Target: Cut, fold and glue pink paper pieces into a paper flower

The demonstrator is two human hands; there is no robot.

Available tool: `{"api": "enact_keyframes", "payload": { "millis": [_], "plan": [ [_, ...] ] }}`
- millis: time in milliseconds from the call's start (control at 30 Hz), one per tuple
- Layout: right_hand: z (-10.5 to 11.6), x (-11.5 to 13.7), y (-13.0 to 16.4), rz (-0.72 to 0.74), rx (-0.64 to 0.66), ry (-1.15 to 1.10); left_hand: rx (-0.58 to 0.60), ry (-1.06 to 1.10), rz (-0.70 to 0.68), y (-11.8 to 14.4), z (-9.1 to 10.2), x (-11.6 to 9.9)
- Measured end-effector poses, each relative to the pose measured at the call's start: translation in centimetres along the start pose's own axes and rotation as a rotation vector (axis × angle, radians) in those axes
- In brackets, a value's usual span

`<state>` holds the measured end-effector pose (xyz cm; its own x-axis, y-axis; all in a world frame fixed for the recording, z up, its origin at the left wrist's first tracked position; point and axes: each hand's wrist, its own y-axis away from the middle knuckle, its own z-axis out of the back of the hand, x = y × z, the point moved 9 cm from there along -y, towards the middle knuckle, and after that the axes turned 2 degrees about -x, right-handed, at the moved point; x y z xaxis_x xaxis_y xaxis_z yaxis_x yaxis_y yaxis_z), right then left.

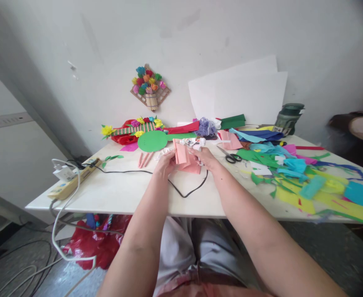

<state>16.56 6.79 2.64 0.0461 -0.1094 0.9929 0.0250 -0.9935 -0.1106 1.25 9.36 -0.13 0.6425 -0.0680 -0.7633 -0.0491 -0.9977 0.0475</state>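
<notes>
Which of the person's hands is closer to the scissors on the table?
The right hand: the scissors lie just to its right. The left hand is farther off, across the pink paper both hands hold.

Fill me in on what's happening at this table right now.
A person sits at a white table, both hands on a piece of folded pink paper. The left hand grips its left edge and the right hand its right side. Scissors lie just to the right, beside a spread of coloured paper scraps. A green paper circle lies behind the hands.
</notes>
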Motion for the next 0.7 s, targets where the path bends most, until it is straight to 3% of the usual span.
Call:
{"api": "enact_keyframes", "payload": {
  "millis": [700],
  "plan": [
    [-0.44,-0.56,-0.31,0.007,0.053,0.013,-0.016,-0.004,-0.017,-0.73,0.86,-0.05]
  ]
}}
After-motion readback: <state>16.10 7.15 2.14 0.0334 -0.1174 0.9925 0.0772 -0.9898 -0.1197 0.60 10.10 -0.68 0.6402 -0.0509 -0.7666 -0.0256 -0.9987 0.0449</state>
